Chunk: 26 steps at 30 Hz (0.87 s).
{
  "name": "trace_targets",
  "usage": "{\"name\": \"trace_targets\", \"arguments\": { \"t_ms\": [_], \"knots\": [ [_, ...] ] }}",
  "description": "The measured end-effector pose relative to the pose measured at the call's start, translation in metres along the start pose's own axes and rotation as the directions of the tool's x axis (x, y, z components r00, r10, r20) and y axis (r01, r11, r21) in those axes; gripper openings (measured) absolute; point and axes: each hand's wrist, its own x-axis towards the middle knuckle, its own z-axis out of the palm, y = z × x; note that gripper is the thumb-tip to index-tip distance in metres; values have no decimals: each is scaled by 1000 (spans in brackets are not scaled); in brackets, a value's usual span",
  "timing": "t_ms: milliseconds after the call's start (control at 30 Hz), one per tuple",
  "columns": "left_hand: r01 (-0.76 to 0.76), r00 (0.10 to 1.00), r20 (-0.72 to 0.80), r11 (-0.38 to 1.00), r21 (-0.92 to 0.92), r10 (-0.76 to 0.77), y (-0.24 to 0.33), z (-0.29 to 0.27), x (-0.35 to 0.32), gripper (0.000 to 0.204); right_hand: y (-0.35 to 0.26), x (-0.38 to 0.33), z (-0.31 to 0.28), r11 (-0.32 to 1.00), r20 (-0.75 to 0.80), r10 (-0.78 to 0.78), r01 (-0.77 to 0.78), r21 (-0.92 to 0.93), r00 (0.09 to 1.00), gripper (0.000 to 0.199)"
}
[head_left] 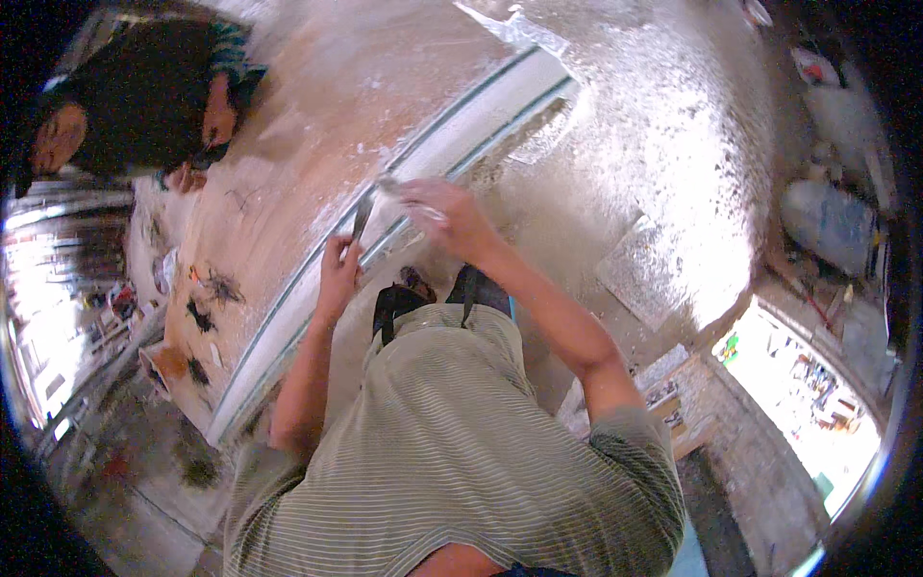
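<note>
My left hand (338, 272), centre of frame, fingers closed around a dark slim tool (361, 217) pointing up toward the long metal rail (317, 274). The rail runs diagonally from lower left to upper centre, along the edge of a brown board (288, 173). My right hand (444, 210) just right of the tool, fingers pinched on a small pale piece (396, 186) at the rail. Another person (125, 106) upper left, leaning over the board.
</note>
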Motion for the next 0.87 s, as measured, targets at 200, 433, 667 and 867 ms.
{"name": "trace_targets", "arguments": {
  "t_ms": [200, 433, 667, 867],
  "knots": [
    [196, 894, -349, 946, -259, -280, -91, -39, -138, 25, 75, 42, 58, 931, 466, 354, -256, -260, 811, 31],
    [231, 683, -636, 932, -280, -360, -264, 14, -263, 26, 147, 70, -193, 838, -257, 286, -371, -399, 923, 32],
    [155, 378, -337, 418, -895, -862, -416, 186, -423, 16, 110, 126, -111, 738, -222, -24, -132, -661, 975, 34],
    [601, 292, -242, 374, -707, -925, -413, 249, -489, 30, 42, 54, 221, 990, 283, -12, 51, -132, 959, 22]
  ]
}}
